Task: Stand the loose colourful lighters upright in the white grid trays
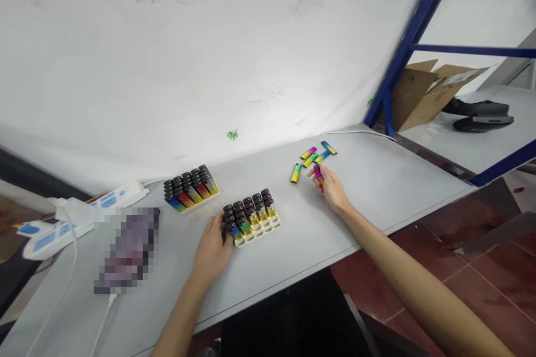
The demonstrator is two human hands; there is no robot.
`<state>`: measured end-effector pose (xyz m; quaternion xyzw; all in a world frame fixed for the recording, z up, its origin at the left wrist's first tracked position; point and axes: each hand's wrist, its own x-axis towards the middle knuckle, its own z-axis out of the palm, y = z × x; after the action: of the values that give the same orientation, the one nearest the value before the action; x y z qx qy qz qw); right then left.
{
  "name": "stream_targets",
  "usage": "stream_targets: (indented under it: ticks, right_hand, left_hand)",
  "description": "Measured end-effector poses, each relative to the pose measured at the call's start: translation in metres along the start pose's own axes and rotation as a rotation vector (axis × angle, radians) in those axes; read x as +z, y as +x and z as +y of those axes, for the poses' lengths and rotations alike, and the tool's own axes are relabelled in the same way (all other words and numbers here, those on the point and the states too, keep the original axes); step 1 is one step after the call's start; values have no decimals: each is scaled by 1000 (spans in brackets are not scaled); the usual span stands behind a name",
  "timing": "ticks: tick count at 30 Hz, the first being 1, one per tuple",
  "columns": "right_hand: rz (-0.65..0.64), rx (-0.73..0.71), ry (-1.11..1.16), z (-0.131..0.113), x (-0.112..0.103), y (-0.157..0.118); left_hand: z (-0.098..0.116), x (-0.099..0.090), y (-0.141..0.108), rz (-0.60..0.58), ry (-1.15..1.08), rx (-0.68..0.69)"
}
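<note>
My right hand (333, 189) pinches a purple lighter (319, 173) just above the table, near several loose lighters. Among these are a green-yellow lighter (296, 173) and a blue-yellow one (329, 148). My left hand (213, 242) grips the left side of a white slotted tray (259, 233), its fingers against the tray and the lighters at that end. Black-topped lighters (251, 213) stand upright in the tray's rear rows and left front, while slots at the front right show no lighters. Part of the left fingers is hidden behind the lighters.
A second tray full of upright lighters (190, 188) stands at the back left by the wall. Farther left lie a white power strip (104, 203) and a blurred-out device (129, 251) with a cable. A blue metal frame (387, 106) rises at the right, before a cardboard box (419, 92).
</note>
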<state>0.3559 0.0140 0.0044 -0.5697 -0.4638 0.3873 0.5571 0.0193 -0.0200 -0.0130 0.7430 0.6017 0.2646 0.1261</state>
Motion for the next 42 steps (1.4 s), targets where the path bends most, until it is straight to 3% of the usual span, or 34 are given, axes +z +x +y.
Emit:
stream_targets:
  ticks: [7,25,42]
  right_hand:
    - [27,87,98,1,-1,4]
    - [-52,70,130,6,-2,5]
    - [-48,63,-42,3,0,0]
  left_hand:
    - [-1,-2,1,-27,36,0]
    - [-2,-1,2,-21,46,-9]
    - [1,-1,1,-22,26,15]
